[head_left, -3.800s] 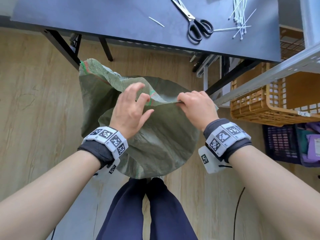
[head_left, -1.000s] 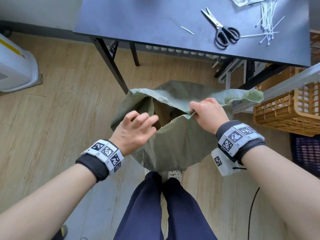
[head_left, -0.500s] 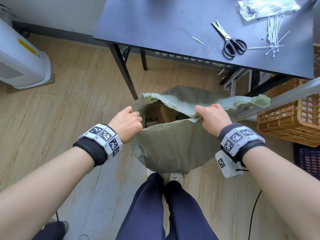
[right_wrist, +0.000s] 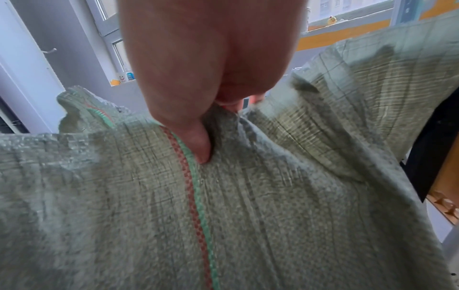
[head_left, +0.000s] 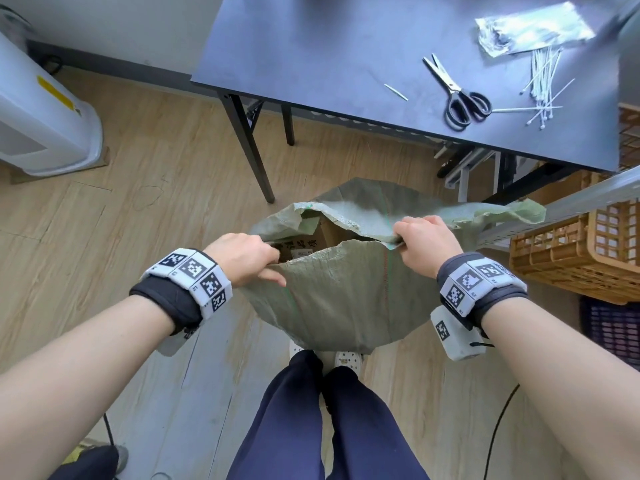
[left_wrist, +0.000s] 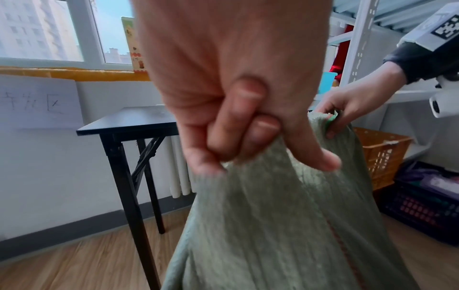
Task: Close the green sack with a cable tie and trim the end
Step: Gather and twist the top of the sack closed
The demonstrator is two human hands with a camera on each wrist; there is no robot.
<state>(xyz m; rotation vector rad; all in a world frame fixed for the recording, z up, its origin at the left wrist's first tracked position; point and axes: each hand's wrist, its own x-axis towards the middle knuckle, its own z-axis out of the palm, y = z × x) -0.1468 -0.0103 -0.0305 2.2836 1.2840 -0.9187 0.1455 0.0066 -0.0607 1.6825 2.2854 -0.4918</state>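
Note:
The green woven sack [head_left: 341, 299] stands on the floor in front of my legs with its mouth open, and a cardboard box shows inside. My left hand [head_left: 247, 259] grips the near rim at the left, fingers curled into the cloth [left_wrist: 248, 137]. My right hand [head_left: 420, 249] pinches the near rim at the right, thumb pressed beside the red and green stripe [right_wrist: 193, 176]. White cable ties [head_left: 543, 84] and black-handled scissors [head_left: 457, 93] lie on the dark table [head_left: 346, 46] beyond the sack.
A table leg [head_left: 247, 147] stands just behind the sack. An orange crate [head_left: 571, 251] and a metal shelf rail [head_left: 568, 202] are at the right, with a dark basket [head_left: 613, 327] below. A white appliance [head_left: 41, 119] stands at the far left. A clear bag [head_left: 533, 27] lies on the table.
My left hand, open and off the sack a second ago, has taken hold of the near rim at the left. The sack mouth is now pulled wider and held between both hands.

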